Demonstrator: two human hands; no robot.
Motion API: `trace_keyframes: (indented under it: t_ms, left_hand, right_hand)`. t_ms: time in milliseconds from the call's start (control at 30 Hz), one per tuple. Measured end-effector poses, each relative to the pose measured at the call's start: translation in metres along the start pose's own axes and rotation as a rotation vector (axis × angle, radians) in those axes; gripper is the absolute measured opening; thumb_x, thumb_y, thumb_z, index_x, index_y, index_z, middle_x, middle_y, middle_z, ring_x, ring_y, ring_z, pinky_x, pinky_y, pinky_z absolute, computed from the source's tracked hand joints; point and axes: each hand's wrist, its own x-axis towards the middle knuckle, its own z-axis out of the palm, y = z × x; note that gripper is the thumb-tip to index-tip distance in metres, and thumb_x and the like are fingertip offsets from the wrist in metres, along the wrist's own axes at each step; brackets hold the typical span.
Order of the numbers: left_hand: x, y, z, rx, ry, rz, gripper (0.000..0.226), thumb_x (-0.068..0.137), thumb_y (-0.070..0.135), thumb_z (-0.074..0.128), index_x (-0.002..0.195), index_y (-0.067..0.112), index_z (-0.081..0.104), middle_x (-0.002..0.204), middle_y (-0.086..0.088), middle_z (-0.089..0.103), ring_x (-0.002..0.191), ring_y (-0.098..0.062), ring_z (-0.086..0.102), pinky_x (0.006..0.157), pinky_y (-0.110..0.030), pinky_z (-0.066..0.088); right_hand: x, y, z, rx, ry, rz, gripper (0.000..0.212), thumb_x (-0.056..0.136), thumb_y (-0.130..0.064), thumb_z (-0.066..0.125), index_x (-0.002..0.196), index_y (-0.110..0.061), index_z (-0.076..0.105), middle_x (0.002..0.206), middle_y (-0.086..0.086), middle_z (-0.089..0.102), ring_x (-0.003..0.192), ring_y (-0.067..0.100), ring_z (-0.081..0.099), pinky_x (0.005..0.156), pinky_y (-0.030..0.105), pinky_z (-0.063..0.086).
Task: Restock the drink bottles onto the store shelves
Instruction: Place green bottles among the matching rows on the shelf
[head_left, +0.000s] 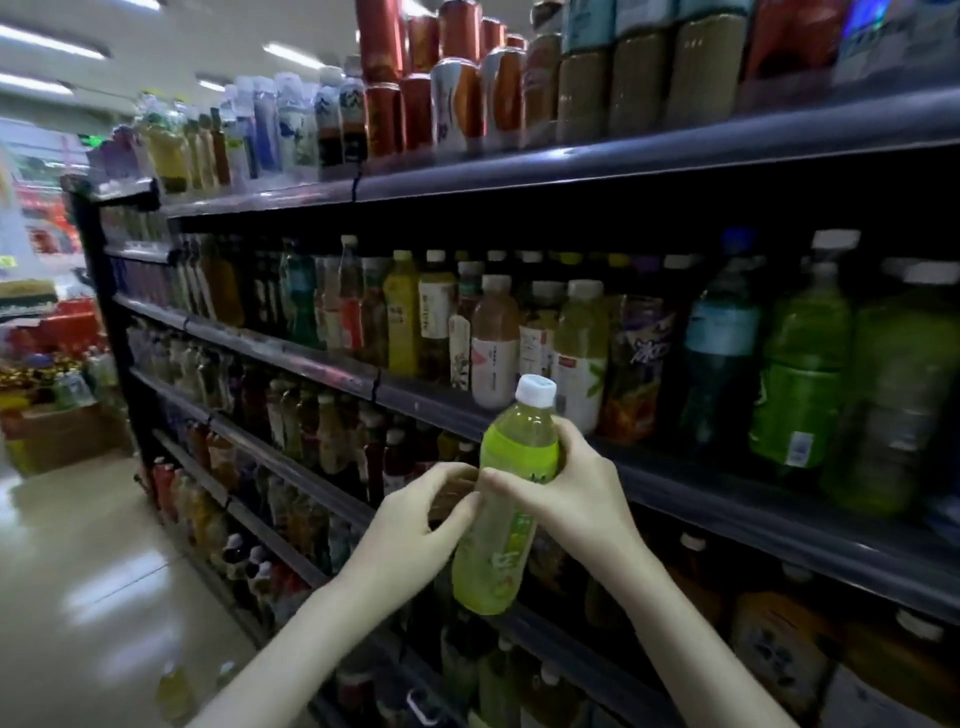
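Note:
A green drink bottle (506, 499) with a white cap and a green label is held upright, slightly tilted, in front of the dark store shelves (675, 493). My right hand (561, 488) grips its upper body from the right. My left hand (415, 530) is at its left side with curled fingers; the fingertips touch the bottle near my right thumb. The bottle sits just below the front edge of the middle shelf, near a pale green bottle (582, 353) with a white cap that stands on that shelf.
Several shelf levels are packed with bottles and cans. Large green bottles (800, 374) stand on the middle shelf to the right. The shiny aisle floor (93, 571) lies to the left, with two bottles (174, 691) standing low on it and goods displays (52, 395) beyond.

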Motion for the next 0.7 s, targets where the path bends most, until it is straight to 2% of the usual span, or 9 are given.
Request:
trace_keyframes:
  t_ms: [100, 200, 300, 400, 433, 567, 633, 700]
  left_hand:
    - [0.032, -0.009, 0.005, -0.032, 0.033, 0.15, 0.021, 0.093, 0.021, 0.059, 0.109, 0.036, 0.061, 0.103, 0.021, 0.066, 0.098, 0.008, 0.059, 0.081, -0.01, 0.046]
    - [0.064, -0.009, 0.02, -0.064, -0.008, 0.307, 0.025, 0.091, 0.013, 0.062, 0.109, 0.031, 0.061, 0.105, 0.018, 0.065, 0.1, 0.006, 0.06, 0.083, -0.01, 0.046]
    - [0.094, -0.005, 0.042, -0.043, -0.075, 0.457, 0.027, 0.09, 0.014, 0.064, 0.116, 0.021, 0.062, 0.11, 0.015, 0.063, 0.104, 0.005, 0.057, 0.089, -0.011, 0.044]
    - [0.113, 0.002, 0.063, -0.027, -0.109, 0.57, 0.033, 0.089, 0.018, 0.064, 0.122, 0.019, 0.06, 0.115, 0.016, 0.057, 0.11, 0.007, 0.049, 0.094, -0.006, 0.037]
    - [0.116, 0.006, 0.07, -0.027, -0.114, 0.609, 0.034, 0.09, 0.02, 0.064, 0.123, 0.019, 0.06, 0.116, 0.015, 0.057, 0.111, 0.007, 0.046, 0.096, -0.008, 0.037]
    - [0.13, 0.028, 0.101, -0.034, -0.064, 0.807, 0.039, 0.088, 0.031, 0.051, 0.124, 0.018, 0.06, 0.12, 0.004, 0.062, 0.117, -0.008, 0.047, 0.101, -0.036, 0.042]
    - [0.133, 0.042, 0.118, 0.023, -0.003, 0.843, 0.045, 0.086, 0.034, 0.048, 0.129, 0.023, 0.056, 0.126, 0.0, 0.061, 0.126, -0.017, 0.042, 0.109, -0.044, 0.028]
    - [0.134, 0.058, 0.135, 0.081, 0.03, 0.826, 0.053, 0.083, 0.035, 0.055, 0.135, 0.028, 0.05, 0.131, -0.007, 0.057, 0.134, -0.028, 0.035, 0.11, -0.049, 0.013]
  right_hand:
    - [0.021, 0.004, -0.006, -0.035, 0.11, 0.039, 0.05, 0.065, -0.043, 0.083, 0.107, -0.039, 0.056, 0.09, -0.022, 0.068, 0.082, -0.013, 0.061, 0.069, 0.012, 0.048]
    - [0.026, 0.007, -0.021, -0.092, 0.213, 0.088, 0.051, 0.064, -0.043, 0.084, 0.107, -0.038, 0.057, 0.091, -0.021, 0.068, 0.083, -0.014, 0.06, 0.065, 0.006, 0.045]
    - [0.02, 0.008, -0.038, -0.174, 0.332, 0.156, 0.054, 0.063, -0.046, 0.084, 0.108, -0.04, 0.055, 0.091, -0.023, 0.067, 0.084, -0.017, 0.058, 0.064, 0.004, 0.044]
    - [0.005, 0.007, -0.054, -0.229, 0.485, 0.214, 0.056, 0.063, -0.045, 0.084, 0.111, -0.04, 0.055, 0.092, -0.025, 0.066, 0.084, -0.019, 0.057, 0.064, 0.003, 0.043]
    - [-0.001, 0.005, -0.059, -0.246, 0.533, 0.23, 0.057, 0.063, -0.045, 0.084, 0.112, -0.04, 0.055, 0.094, -0.024, 0.066, 0.084, -0.018, 0.057, 0.064, 0.004, 0.044]
    - [-0.028, -0.007, -0.078, -0.304, 0.726, 0.263, 0.058, 0.063, -0.042, 0.085, 0.113, -0.041, 0.055, 0.095, -0.025, 0.067, 0.087, -0.016, 0.058, 0.066, 0.003, 0.045]
    - [-0.04, -0.013, -0.087, -0.344, 0.819, 0.258, 0.059, 0.063, -0.039, 0.086, 0.114, -0.039, 0.056, 0.096, -0.025, 0.067, 0.088, -0.015, 0.059, 0.069, 0.004, 0.046]
    - [-0.052, -0.019, -0.098, -0.38, 0.901, 0.247, 0.057, 0.063, -0.036, 0.086, 0.112, -0.038, 0.057, 0.094, -0.024, 0.068, 0.088, -0.014, 0.06, 0.07, 0.009, 0.047]
